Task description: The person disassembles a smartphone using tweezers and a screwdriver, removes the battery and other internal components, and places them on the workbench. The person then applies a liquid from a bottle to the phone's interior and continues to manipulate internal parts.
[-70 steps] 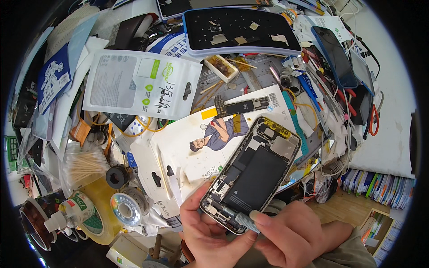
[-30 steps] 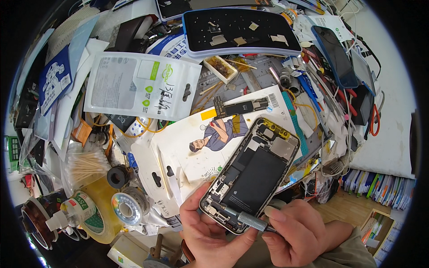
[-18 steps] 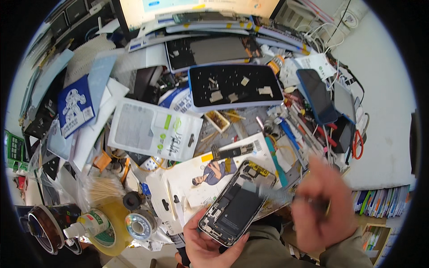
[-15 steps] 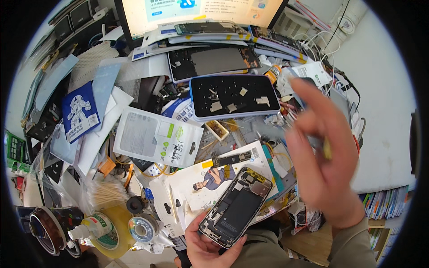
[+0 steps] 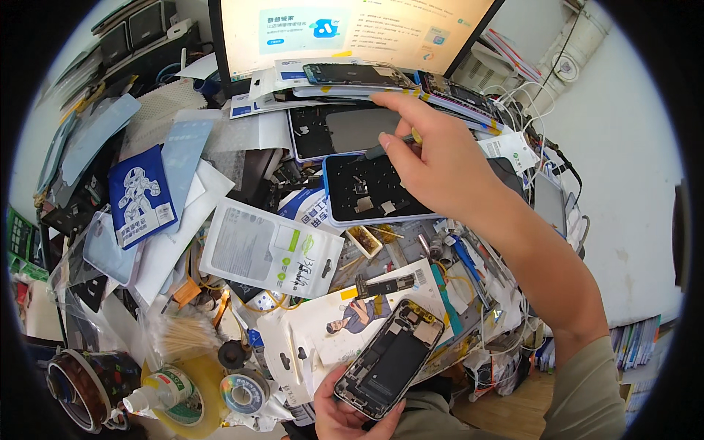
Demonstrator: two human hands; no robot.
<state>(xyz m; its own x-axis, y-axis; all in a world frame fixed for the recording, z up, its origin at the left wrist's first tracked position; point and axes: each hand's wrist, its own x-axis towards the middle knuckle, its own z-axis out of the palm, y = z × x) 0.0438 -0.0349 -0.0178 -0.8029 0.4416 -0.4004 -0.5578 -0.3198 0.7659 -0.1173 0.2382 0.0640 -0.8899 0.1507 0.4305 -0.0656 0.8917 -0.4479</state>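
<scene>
My left hand (image 5: 357,412) grips an opened smartphone (image 5: 392,359) by its lower end. The back is off, so its black battery and inner parts show. Up and to the right of it, my right hand (image 5: 444,165) pinches a slim tool, seemingly a screwdriver (image 5: 377,151), its dark end pointing left. That end is over the far edge of a black parts tray (image 5: 341,194) with a blue-white rim. Tiny screws and small metal plates lie in the tray; my hand hides its right part. Whether the tool touches anything there I cannot tell.
A circuit board (image 5: 385,286) lies on a white printed box (image 5: 315,323) beside the phone. A white pouch (image 5: 264,249), cotton swabs (image 5: 183,330), a solder spool (image 5: 244,394) and a bottle (image 5: 158,390) crowd the left. A lit monitor (image 5: 352,29) stands behind stacked phone parts.
My right hand has swung left and away from me, from the right side to above the parts tray, with the tool in it. The left hand still holds the phone; the whole view has shifted slightly.
</scene>
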